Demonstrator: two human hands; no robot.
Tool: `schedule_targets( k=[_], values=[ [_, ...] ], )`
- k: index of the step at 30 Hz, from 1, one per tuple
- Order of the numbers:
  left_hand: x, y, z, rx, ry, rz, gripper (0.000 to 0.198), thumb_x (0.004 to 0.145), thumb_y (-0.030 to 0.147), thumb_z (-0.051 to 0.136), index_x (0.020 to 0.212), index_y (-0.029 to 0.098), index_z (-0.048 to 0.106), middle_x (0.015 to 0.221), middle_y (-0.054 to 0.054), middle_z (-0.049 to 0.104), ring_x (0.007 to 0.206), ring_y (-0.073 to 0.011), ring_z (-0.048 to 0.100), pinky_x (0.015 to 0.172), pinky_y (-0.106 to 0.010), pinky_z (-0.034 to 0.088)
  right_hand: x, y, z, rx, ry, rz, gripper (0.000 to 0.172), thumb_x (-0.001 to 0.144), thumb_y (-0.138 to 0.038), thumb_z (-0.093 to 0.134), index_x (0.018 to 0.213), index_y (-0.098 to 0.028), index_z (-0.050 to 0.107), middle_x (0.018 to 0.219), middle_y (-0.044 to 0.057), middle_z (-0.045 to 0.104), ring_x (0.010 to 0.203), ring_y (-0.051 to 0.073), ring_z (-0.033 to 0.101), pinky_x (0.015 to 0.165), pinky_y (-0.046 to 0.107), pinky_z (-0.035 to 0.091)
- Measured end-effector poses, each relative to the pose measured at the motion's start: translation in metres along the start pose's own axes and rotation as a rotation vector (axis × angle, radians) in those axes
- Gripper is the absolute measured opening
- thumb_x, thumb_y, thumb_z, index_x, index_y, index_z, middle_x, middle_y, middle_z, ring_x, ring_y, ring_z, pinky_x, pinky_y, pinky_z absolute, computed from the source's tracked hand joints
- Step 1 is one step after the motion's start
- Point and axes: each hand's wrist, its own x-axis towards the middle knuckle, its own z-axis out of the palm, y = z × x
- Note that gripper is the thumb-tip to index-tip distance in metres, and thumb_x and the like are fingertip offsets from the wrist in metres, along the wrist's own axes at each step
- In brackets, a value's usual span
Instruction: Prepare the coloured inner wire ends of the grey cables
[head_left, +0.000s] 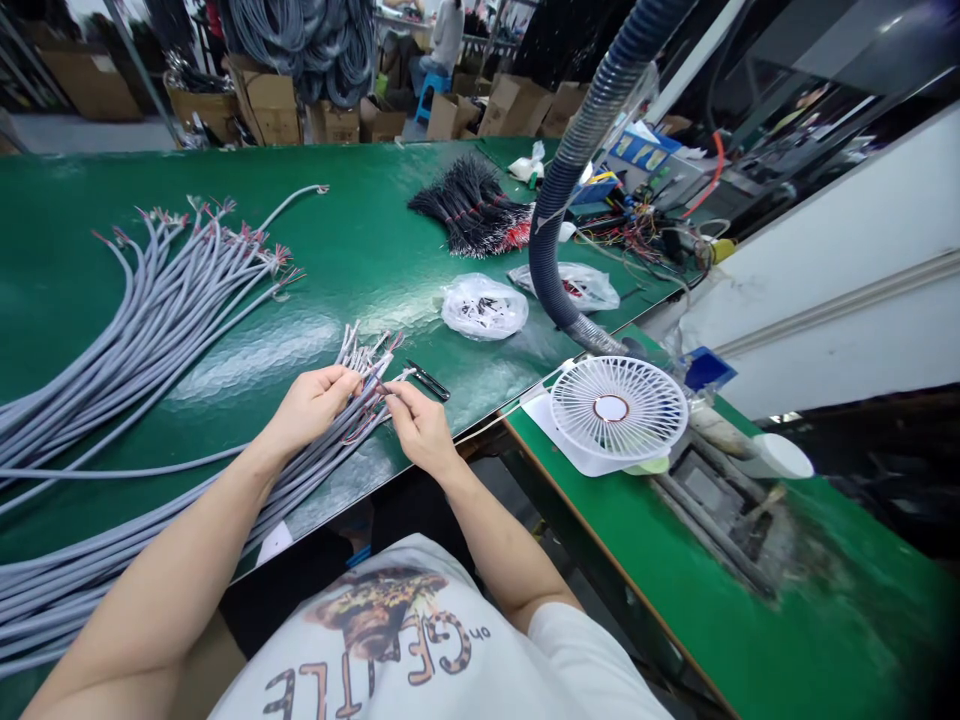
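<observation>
My left hand (319, 402) is closed in a pinch on the stripped end of a grey cable, where thin coloured wires come out. Facing it, my right hand (421, 428) pinches the same thin wires between thumb and fingertips. Exactly which strands each hand grips is too small to tell. Beneath both hands lies a bundle of grey cables (300, 492), its stripped ends pointing away from me. A small black snips-like tool (429, 381) rests just beyond my right hand. Farther left is a second bundle of grey cables (161, 300) with reddish wire ends fanned out.
Clear plastic bags of small parts, a nearer one (484, 306) and another (581, 288), lie beyond my hands. Bundled black wires (472, 205) sit farther back. A ribbed hose (555, 220) hangs at right above a white fan (619, 410) on a lower green table (637, 560).
</observation>
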Motion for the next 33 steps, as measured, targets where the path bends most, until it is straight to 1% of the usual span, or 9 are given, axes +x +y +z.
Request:
schedule_targets(
  k=[6,14,16,21,23,25,28,30,33],
  values=[
    [-0.001,0.001,0.001,0.045,0.011,0.015,0.031,0.087,0.041,0.043,0.070,0.016,0.052,0.048,0.008,0.027,0.045,-0.0074,0.023,0.045,-0.021,0.018,-0.002,0.003,0.003,0.036,0.004,0.029,0.030,0.093,-0.033,0.043,0.105,-0.017,0.065,0.060,0.001,0.055,0.074,0.017,0.061,0.066,0.026,0.048],
    [-0.003,0.005,0.004,0.292,0.009,0.063,0.035,0.086,0.043,0.040,0.067,0.017,0.053,0.052,0.005,0.038,0.051,-0.0100,0.032,0.051,-0.022,0.028,0.007,-0.005,0.003,0.028,0.040,-0.031,0.027,0.093,-0.030,0.044,0.097,-0.015,0.066,0.076,0.004,0.065,0.067,0.013,0.059,0.065,0.024,0.047],
    [-0.002,0.002,0.005,0.338,0.023,0.083,0.036,0.087,0.043,0.039,0.067,0.017,0.053,0.055,0.004,0.042,0.055,-0.0109,0.037,0.055,-0.022,0.031,0.004,-0.015,0.003,0.005,0.016,-0.106,0.026,0.093,-0.028,0.044,0.096,-0.015,0.066,0.079,0.005,0.067,0.066,0.013,0.060,0.065,0.024,0.048],
    [0.002,-0.005,0.005,0.381,0.119,0.069,0.037,0.087,0.043,0.039,0.067,0.017,0.055,0.055,0.004,0.046,0.056,-0.0122,0.043,0.057,-0.023,0.032,-0.011,-0.043,0.000,0.000,-0.147,-0.447,0.021,0.092,-0.023,0.046,0.098,-0.018,0.066,0.084,0.005,0.071,0.071,0.014,0.066,0.070,0.024,0.051],
    [0.002,-0.003,0.004,0.318,0.123,0.060,0.036,0.088,0.043,0.039,0.068,0.017,0.055,0.053,0.004,0.046,0.053,-0.0117,0.043,0.057,-0.023,0.033,-0.012,-0.042,-0.002,-0.008,-0.106,-0.388,0.022,0.093,-0.024,0.044,0.098,-0.018,0.065,0.085,0.006,0.071,0.075,0.014,0.066,0.072,0.024,0.052],
    [0.001,-0.001,0.002,0.207,0.100,0.040,0.036,0.088,0.044,0.040,0.068,0.016,0.054,0.051,0.004,0.045,0.049,-0.0102,0.040,0.053,-0.022,0.031,-0.009,-0.033,-0.002,-0.025,-0.041,-0.238,0.024,0.094,-0.025,0.042,0.098,-0.017,0.065,0.087,0.007,0.070,0.080,0.015,0.066,0.075,0.025,0.052],
    [0.002,0.002,-0.001,-0.006,0.043,-0.012,0.036,0.086,0.046,0.043,0.069,0.016,0.052,0.045,0.007,0.033,0.041,-0.0073,0.027,0.045,-0.021,0.022,-0.003,-0.013,0.001,-0.041,0.011,-0.082,0.026,0.093,-0.027,0.043,0.101,-0.017,0.065,0.085,0.006,0.069,0.083,0.016,0.066,0.075,0.027,0.052],
    [0.002,0.003,-0.003,-0.125,0.008,-0.044,0.037,0.085,0.048,0.045,0.068,0.016,0.051,0.043,0.009,0.026,0.040,-0.0060,0.019,0.043,-0.021,0.014,0.000,-0.002,0.005,-0.043,0.019,-0.047,0.028,0.092,-0.026,0.042,0.104,-0.016,0.065,0.083,0.006,0.068,0.083,0.017,0.066,0.075,0.027,0.052],
    [0.002,0.003,-0.006,-0.206,-0.026,-0.066,0.037,0.085,0.048,0.048,0.068,0.016,0.050,0.043,0.009,0.024,0.040,-0.0051,0.016,0.043,-0.021,0.012,0.003,0.006,0.012,-0.034,0.027,-0.044,0.030,0.092,-0.026,0.042,0.106,-0.016,0.065,0.082,0.006,0.067,0.084,0.017,0.065,0.074,0.028,0.052]
  ],
)
